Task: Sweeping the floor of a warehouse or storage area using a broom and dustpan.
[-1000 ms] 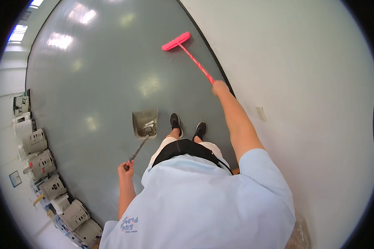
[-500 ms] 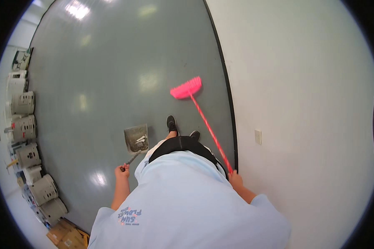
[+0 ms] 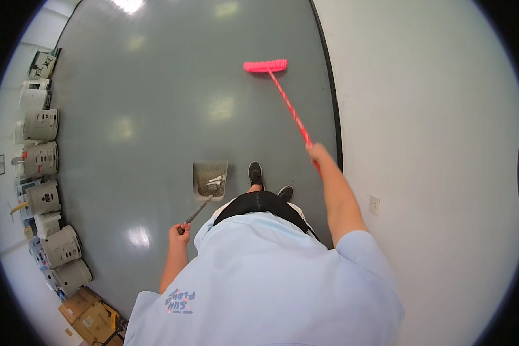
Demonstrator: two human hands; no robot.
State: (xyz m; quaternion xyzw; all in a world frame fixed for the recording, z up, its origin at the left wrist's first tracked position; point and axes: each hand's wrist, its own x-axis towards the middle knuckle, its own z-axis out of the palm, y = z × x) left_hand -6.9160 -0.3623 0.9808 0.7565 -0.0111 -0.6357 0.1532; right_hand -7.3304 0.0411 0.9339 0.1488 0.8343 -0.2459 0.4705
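Observation:
My right hand (image 3: 316, 152) is closed round the red striped handle of a broom (image 3: 292, 109), my arm stretched forward. Its pink head (image 3: 265, 66) is out ahead of my feet, near the right-hand wall. With my left hand (image 3: 179, 232) I grip the dark handle of a long-handled dustpan (image 3: 199, 214). The grey pan (image 3: 199, 169) is at floor level, left of my shoes, and its open edge points away from me. Some white scraps (image 3: 215, 181) and grey dirt lie in it.
A grey floor (image 3: 127, 184) stretches ahead, bounded on the right by a white wall (image 3: 421, 115) with dark skirting and an outlet plate (image 3: 374, 205). Along the left stand several bulky light-grey machines (image 3: 43, 198). Cardboard boxes (image 3: 92, 314) sit at the lower left.
My right arm has reached forward, carrying the broom head farther from my feet. My left hand still holds the dustpan, which appears slightly farther right and higher in view.

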